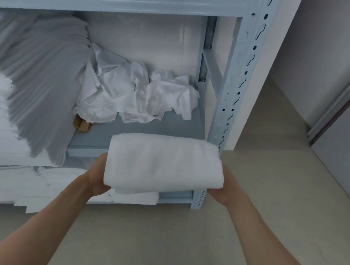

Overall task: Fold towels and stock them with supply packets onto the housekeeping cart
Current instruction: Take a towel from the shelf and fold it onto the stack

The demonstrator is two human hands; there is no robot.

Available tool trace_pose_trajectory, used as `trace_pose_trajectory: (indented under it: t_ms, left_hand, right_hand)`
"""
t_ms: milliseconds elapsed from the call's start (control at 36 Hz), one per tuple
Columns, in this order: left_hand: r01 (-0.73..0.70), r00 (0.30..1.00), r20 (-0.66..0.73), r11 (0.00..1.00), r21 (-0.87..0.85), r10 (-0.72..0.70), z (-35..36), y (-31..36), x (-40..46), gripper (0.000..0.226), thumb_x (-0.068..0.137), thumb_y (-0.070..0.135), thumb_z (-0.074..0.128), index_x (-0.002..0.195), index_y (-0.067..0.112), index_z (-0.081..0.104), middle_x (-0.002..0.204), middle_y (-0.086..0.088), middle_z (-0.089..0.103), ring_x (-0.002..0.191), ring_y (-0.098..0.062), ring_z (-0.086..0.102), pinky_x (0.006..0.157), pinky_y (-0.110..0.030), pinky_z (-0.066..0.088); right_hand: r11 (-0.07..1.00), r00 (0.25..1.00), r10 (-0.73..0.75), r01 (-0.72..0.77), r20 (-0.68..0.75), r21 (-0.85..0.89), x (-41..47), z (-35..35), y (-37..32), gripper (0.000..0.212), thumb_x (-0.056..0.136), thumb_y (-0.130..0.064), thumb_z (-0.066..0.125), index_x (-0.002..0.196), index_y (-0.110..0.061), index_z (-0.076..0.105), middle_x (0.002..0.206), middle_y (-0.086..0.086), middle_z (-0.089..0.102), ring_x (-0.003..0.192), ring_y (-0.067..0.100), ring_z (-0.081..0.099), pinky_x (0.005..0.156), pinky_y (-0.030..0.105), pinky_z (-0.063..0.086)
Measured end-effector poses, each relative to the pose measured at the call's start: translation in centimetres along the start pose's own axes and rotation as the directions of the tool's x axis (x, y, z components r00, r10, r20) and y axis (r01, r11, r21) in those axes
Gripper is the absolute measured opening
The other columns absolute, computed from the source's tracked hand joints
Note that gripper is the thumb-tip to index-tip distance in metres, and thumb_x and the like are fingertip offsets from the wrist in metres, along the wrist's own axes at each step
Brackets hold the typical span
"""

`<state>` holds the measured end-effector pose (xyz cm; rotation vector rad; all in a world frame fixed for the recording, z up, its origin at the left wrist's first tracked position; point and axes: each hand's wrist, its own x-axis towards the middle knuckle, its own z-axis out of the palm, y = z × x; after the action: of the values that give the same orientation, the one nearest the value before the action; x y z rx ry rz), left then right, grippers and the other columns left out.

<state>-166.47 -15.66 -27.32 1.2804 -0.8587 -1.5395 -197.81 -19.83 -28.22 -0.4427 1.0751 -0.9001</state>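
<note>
Two hands of yours, left hand and right hand, grip a folded white towel before the blue shelf rack holding crumpled linen.

From my feed I see two forearms coming up from the bottom edge, both bare from the frame's edge to the wrist. No sleeve or cuff shows on either one. I can make out nothing worn at the wrists or on the forearms. The left hand shows only its back and the heel of the palm; the right hand shows its back and the wrist joint. Neither hand is gloved. The fingers of both are hidden from me, so I cannot say whether any ring is worn. Both forearms look slim and smooth, with the picture too soft for finer detail.
</note>
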Motion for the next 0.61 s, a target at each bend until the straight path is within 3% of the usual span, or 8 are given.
trace_pose_trajectory:
  t_ms: [83, 139, 222, 278, 333, 444, 556, 611]
  left_hand:
    - [0.045, 0.998, -0.036, 0.994, -0.096, -0.049, -0.8, 0.2, 0.4, 0.043, 0.1, 0.032, 0.039, 0.097, 0.027, 0.081, 0.095, 0.0, 0.077, 0.083, -0.019, 0.075, 0.063, -0.029, 0.058]
    - [0.085, 0.996, -0.025, 0.991, -0.101, -0.087, -1.8, 0.0, 1.2, 0.048, 0.098, 0.057, 0.038, 0.114, 0.032, 0.075, 0.113, 0.001, 0.074, 0.101, -0.02, 0.072, 0.077, -0.037, 0.056]
    - [0.164, 0.986, -0.01, 0.983, -0.086, -0.166, -3.5, -0.3, 2.7, 0.068, 0.087, 0.082, 0.036, 0.123, 0.036, 0.07, 0.126, 0.001, 0.07, 0.117, -0.021, 0.066, 0.094, -0.046, 0.05]
    - [0.202, 0.978, -0.055, 0.979, -0.039, -0.204, -4.3, -0.4, 3.8, 0.065, 0.08, 0.076, 0.059, 0.126, 0.031, 0.067, 0.124, 0.001, 0.071, 0.114, -0.02, 0.068, 0.094, -0.045, 0.053]
    - [0.217, 0.972, -0.093, 0.976, -0.001, -0.216, -5.1, -0.6, 5.1, 0.061, 0.079, 0.056, 0.075, 0.129, 0.022, 0.062, 0.121, -0.002, 0.072, 0.109, -0.02, 0.07, 0.085, -0.037, 0.059]
    - [0.197, 0.973, -0.119, 0.98, -0.018, -0.198, -7.3, -0.6, 8.5, 0.052, 0.08, 0.034, 0.078, 0.126, 0.017, 0.061, 0.12, -0.006, 0.072, 0.104, -0.022, 0.072, 0.076, -0.033, 0.061]
    - [0.223, 0.97, -0.101, 0.975, -0.004, -0.222, -9.7, -0.2, 12.9, 0.053, 0.082, 0.029, 0.078, 0.13, 0.023, 0.056, 0.12, -0.003, 0.072, 0.108, -0.023, 0.071, 0.083, -0.037, 0.06]
    - [0.231, 0.967, -0.112, 0.973, 0.011, -0.229, -10.7, 0.1, 15.1, 0.05, 0.083, 0.027, 0.078, 0.128, 0.024, 0.058, 0.12, -0.002, 0.073, 0.107, -0.023, 0.071, 0.086, -0.039, 0.059]
  right_hand:
    - [0.998, 0.997, 0.018, -0.023, 0.077, 0.052, 1.9, 0.2, -0.1, 0.046, 0.102, -0.03, 0.043, 0.127, 0.008, 0.056, 0.085, 0.008, 0.065, 0.068, 0.021, 0.068, 0.058, 0.027, 0.054]
    - [0.995, 0.988, 0.073, -0.082, 0.138, 0.063, 3.6, 0.5, 0.2, 0.058, 0.098, -0.057, 0.042, 0.112, -0.012, 0.075, 0.107, 0.009, 0.074, 0.089, 0.028, 0.074, 0.073, 0.038, 0.058]
    - [0.99, 0.959, 0.14, -0.138, 0.247, -0.025, 6.1, 1.7, 0.6, 0.062, 0.085, -0.076, 0.046, 0.11, -0.029, 0.077, 0.124, 0.006, 0.07, 0.11, 0.031, 0.068, 0.086, 0.051, 0.056]
    - [0.983, 0.948, 0.18, -0.162, 0.262, -0.091, 7.8, 2.5, 0.9, 0.058, 0.082, -0.072, 0.057, 0.121, -0.031, 0.07, 0.128, 0.004, 0.068, 0.117, 0.031, 0.064, 0.101, 0.06, 0.046]
    - [0.971, 0.928, 0.229, -0.197, 0.294, -0.135, 9.8, 3.2, 1.1, 0.058, 0.081, -0.063, 0.069, 0.128, -0.029, 0.064, 0.129, 0.007, 0.067, 0.119, 0.032, 0.063, 0.105, 0.063, 0.041]
    - [0.942, 0.898, 0.308, -0.24, 0.315, -0.236, 13.8, 4.7, 0.8, 0.05, 0.081, -0.048, 0.076, 0.124, -0.023, 0.067, 0.126, 0.011, 0.068, 0.115, 0.035, 0.065, 0.094, 0.062, 0.05]
    - [0.907, 0.938, 0.323, -0.269, 0.123, -0.323, 18.1, 7.2, 0.5, 0.057, 0.08, -0.015, 0.079, 0.132, -0.008, 0.055, 0.121, 0.017, 0.068, 0.105, 0.035, 0.068, 0.081, 0.05, 0.058]
    - [0.887, 0.965, 0.263, -0.234, 0.019, -0.399, 20.3, 8.6, 0.3, 0.059, 0.083, -0.01, 0.076, 0.136, -0.002, 0.05, 0.122, 0.017, 0.065, 0.107, 0.033, 0.064, 0.073, 0.043, 0.059]
